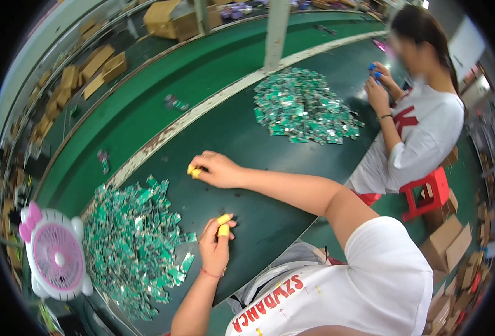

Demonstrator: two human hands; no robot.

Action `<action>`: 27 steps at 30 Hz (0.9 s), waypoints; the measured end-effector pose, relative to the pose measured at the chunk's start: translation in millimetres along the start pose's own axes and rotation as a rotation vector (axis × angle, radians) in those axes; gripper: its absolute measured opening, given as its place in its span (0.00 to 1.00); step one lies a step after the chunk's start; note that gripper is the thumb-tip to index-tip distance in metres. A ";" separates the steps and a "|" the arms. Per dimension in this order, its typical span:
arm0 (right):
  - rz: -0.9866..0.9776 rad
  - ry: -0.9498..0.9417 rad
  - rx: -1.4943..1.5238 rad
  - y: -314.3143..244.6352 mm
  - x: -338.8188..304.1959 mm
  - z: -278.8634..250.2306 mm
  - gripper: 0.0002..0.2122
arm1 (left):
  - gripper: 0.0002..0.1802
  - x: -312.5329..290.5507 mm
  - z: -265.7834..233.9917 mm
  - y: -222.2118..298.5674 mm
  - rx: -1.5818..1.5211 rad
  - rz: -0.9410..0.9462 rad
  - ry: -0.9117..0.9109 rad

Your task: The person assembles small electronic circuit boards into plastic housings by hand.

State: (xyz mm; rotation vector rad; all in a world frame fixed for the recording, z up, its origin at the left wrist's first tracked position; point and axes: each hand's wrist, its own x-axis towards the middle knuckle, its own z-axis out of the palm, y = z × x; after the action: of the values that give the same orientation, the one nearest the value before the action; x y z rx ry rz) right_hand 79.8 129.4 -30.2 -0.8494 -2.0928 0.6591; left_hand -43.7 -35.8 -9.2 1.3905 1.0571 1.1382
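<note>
My left hand (pixel 215 246) is just right of a large heap of small green circuit boards (pixel 141 241) on the dark green tabletop (pixel 264 224). Its thumb and a finger wear yellow finger covers (pixel 223 229) and are bent close together. Farther up the table, my right hand (pixel 220 169) reaches across with curled fingers, and its yellow-covered tips (pixel 193 171) press together. Whatever either hand may hold is too small or hidden to make out. A few loose boards (pixel 186 263) lie at the heap's edge beside my left hand.
A pink and white fan (pixel 58 255) stands left of the heap. Another board pile (pixel 306 106) lies farther along, near a co-worker (pixel 421 112) with blue finger covers. Past the table's pale ledge (pixel 169 131) runs a green conveyor belt (pixel 141 106). A red stool (pixel 426 193) stands at right.
</note>
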 end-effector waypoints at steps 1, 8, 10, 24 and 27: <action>0.044 -0.001 0.041 1.3 -0.3 3.8 0.06 | 0.17 -0.4 -0.3 0.0 -0.007 0.003 0.009; 0.083 -0.043 0.074 -6.0 -1.7 -5.0 0.06 | 0.18 -0.3 2.4 2.8 -0.041 -0.045 0.000; 0.082 -0.042 0.075 -5.7 -1.7 -5.2 0.06 | 0.18 -0.2 2.4 3.1 -0.035 -0.045 -0.005; 0.089 -0.046 0.091 -4.9 -0.3 -2.9 0.06 | 0.19 -0.1 1.3 1.7 -0.023 -0.038 -0.012; 0.063 -0.037 0.080 -4.3 -0.5 -2.7 0.06 | 0.19 -0.3 1.2 2.5 -0.020 -0.043 -0.010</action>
State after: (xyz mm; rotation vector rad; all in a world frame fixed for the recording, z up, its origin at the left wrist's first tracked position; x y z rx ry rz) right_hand 80.7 126.7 -25.9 -0.8671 -2.0649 0.7919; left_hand -42.5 -36.6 -6.9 1.3501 1.0608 1.1063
